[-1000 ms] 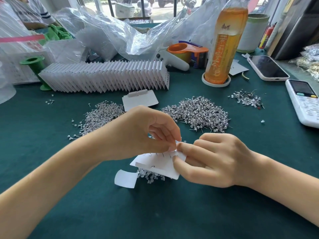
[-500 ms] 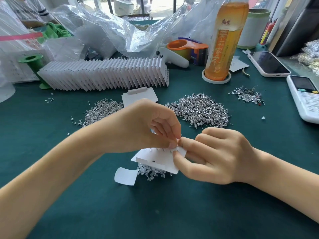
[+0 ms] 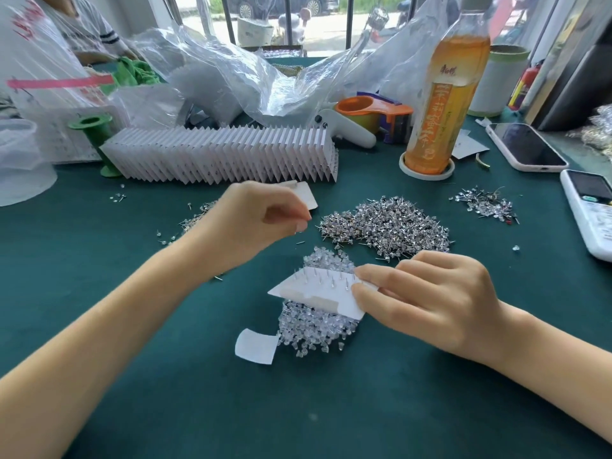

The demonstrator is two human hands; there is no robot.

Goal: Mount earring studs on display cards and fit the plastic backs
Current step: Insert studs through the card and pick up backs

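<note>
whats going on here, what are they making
A person is mounting earring studs on a white display card. The right hand pinches the card by its right edge, just above a pile of clear plastic backs, with stud posts sticking up through it. The left hand is raised beside the big stud pile, fingers pinched together; what they hold is too small to tell. A long row of cards stands behind.

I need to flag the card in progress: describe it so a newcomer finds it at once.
On the green table, look just below the big stud pile. The right hand pinches a white card over clear plastic backs; it alone has pin posts sticking up.
</note>
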